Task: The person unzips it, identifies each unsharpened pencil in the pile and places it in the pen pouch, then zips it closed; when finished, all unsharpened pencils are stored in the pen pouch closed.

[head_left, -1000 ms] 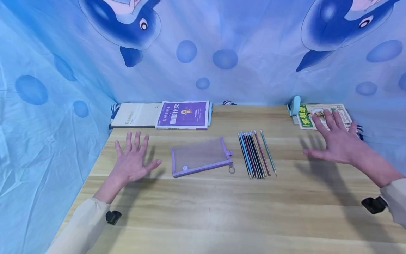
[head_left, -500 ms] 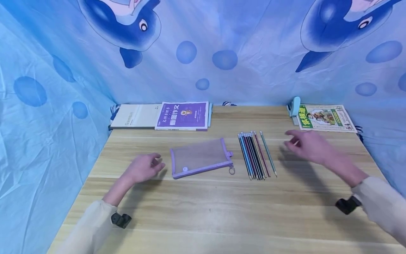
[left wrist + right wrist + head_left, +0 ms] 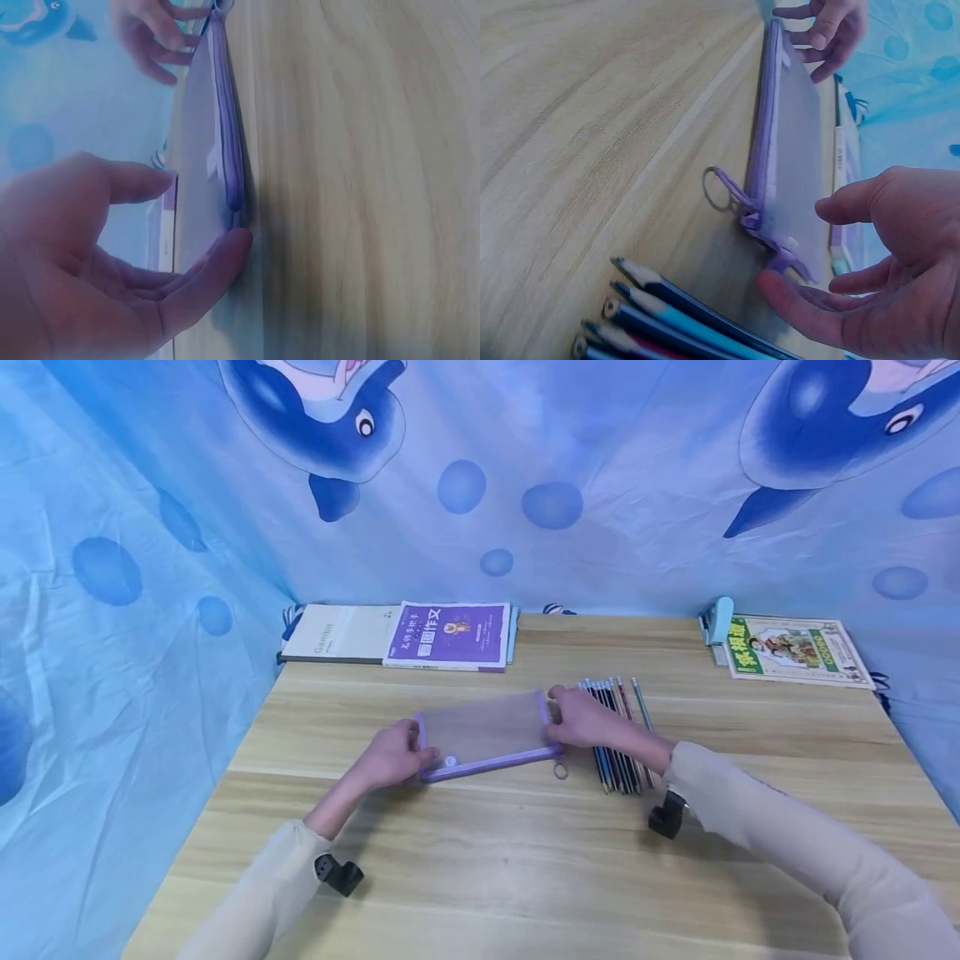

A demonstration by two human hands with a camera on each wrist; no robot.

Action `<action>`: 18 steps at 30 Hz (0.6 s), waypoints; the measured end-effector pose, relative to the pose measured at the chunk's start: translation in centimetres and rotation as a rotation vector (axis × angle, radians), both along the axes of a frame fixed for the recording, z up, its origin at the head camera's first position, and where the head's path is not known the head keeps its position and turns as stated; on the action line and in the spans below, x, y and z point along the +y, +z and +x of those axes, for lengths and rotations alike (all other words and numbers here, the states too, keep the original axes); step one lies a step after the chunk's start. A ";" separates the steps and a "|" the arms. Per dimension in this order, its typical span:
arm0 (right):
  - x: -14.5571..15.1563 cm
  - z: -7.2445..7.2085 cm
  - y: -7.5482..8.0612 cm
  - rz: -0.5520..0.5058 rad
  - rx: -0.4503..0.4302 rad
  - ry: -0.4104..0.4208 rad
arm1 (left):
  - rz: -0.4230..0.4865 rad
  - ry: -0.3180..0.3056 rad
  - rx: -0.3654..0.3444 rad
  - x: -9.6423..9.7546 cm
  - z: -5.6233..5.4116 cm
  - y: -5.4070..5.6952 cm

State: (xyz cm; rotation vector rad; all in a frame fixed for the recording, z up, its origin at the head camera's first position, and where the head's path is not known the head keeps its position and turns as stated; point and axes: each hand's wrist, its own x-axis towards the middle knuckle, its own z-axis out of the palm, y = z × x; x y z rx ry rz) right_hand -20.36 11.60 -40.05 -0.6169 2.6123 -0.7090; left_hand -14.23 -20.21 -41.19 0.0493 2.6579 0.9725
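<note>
A purple zip pouch (image 3: 487,731) with a see-through mesh body lies flat on the wooden table, its zipper along the near side. My left hand (image 3: 393,756) is at its left end, the thumb tip at the near corner and the fingers loosely bent. At the right end is my right hand (image 3: 585,718), thumb by the zipper corner and index finger over the mesh. Both wrist views show a gap between thumb and fingers. The zip ring (image 3: 718,191) hangs off the near right corner. A row of pencils (image 3: 618,768) lies partly beneath my right forearm in the head view.
Along the back left edge lie a pale notebook (image 3: 341,631) and a purple book (image 3: 450,635). A light-blue stapler-like object (image 3: 720,622) and a green-and-white booklet (image 3: 798,650) lie at the back right. A blue dolphin-print curtain (image 3: 600,560) hangs behind the table.
Both hands were spread wide apart above the table; they have come inward and down to the two ends of the pouch. The pouch and pencils have stayed in place.
</note>
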 end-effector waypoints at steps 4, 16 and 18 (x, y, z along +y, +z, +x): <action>-0.4 -0.3 -0.5 -0.010 -0.043 -0.044 | 0.040 0.047 -0.008 0.9 0.0 0.0; 0.5 -0.4 -1.5 -0.404 -0.487 -0.201 | 0.133 0.144 -0.050 0.5 0.2 -1.0; 0.6 -0.6 -1.7 -0.483 -0.591 -0.224 | 0.131 0.149 -0.043 0.4 0.3 -0.9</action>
